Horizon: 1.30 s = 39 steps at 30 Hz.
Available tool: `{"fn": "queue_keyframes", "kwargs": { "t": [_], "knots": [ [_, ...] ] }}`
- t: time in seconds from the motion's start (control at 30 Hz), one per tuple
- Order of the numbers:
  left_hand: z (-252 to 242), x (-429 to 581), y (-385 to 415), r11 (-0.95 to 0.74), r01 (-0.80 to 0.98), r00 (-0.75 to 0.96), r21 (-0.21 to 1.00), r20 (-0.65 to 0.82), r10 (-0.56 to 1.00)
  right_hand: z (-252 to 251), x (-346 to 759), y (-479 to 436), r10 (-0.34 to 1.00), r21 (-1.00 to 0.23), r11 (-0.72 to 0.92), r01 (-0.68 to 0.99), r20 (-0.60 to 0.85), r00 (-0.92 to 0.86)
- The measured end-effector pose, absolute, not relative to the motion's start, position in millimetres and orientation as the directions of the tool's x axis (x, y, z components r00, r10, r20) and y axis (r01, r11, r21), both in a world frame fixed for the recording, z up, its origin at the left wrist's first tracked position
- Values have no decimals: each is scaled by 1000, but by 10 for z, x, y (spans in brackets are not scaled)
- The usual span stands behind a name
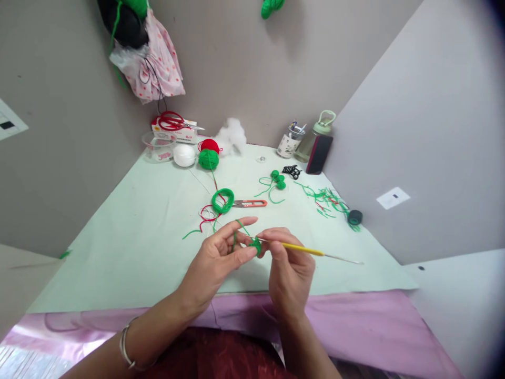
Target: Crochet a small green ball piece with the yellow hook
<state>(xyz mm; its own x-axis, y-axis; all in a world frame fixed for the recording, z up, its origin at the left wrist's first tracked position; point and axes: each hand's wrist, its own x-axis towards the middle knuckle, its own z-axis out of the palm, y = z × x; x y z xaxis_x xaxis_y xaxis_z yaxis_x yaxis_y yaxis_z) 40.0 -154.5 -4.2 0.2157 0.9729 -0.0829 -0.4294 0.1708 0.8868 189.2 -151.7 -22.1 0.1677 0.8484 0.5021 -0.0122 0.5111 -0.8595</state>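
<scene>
Between thumb and fingers, my left hand [215, 260] pinches a small green crochet piece [256, 245]. Green yarn runs up from the piece over the raised left index finger. My right hand [290, 263] grips a crochet hook [303, 248] with a yellow handle, its far metal end pointing right. The hook's working tip meets the green piece, though the exact stitch is too small to make out. Just beyond my hands lie a green crocheted ring [223, 201] and orange thread snips [250, 203]. Loose red, white and green strands [207, 215] trail beside the ring.
Behind are a green yarn ball [208, 159], red yarn ball [209, 146], white ball [184, 156], stuffing [232, 136] and red scissors [171, 121] on a box. At right are small green balls [280, 181], yarn scraps [325, 200], a pen cup [290, 143], a bottle [307, 147] and a phone [319, 155].
</scene>
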Motion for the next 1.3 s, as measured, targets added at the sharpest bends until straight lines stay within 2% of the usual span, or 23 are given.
{"fn": "queue_keyframes", "kwargs": {
  "t": [0.13,0.2,0.3,0.37,0.4,0.5,0.63,0.8,0.97,1.1,1.2,1.3],
  "knots": [
    [-53,454,-1555,173,-452,186,875,-97,978,-247,1872,-1527,873,-879,475,-49,463,152],
    [-66,479,-1557,166,-488,162,857,-98,982,-301,1848,-1541,832,-843,534,58,537,139],
    [-71,500,-1566,177,-549,144,817,-116,983,-410,1809,-1558,653,-641,681,356,751,103],
    [-55,500,-1573,252,-566,197,785,-168,966,-449,1789,-1561,569,-555,723,411,816,101],
    [-43,497,-1577,296,-570,234,766,-194,953,-449,1783,-1560,580,-577,727,371,806,117],
    [-2,489,-1585,359,-579,300,732,-218,929,-384,1789,-1542,741,-751,648,126,660,125],
    [29,487,-1584,352,-561,291,750,-219,931,-315,1837,-1519,817,-819,572,-42,564,123],
    [9,433,-1543,352,-533,318,769,-203,926,-356,1934,-1531,819,-825,564,-37,553,150],
    [-32,344,-1516,308,-528,306,792,-161,938,-365,2043,-1539,875,-863,482,-151,466,130],
    [-43,342,-1526,268,-497,289,825,-134,948,-343,2058,-1538,883,-864,470,-182,457,112],
    [-62,372,-1533,236,-477,261,847,-121,958,-318,2027,-1554,872,-858,489,-157,476,114],
    [-97,404,-1543,169,-444,225,880,-73,972,-283,1981,-1589,833,-834,549,-55,541,114]
  ]
}}
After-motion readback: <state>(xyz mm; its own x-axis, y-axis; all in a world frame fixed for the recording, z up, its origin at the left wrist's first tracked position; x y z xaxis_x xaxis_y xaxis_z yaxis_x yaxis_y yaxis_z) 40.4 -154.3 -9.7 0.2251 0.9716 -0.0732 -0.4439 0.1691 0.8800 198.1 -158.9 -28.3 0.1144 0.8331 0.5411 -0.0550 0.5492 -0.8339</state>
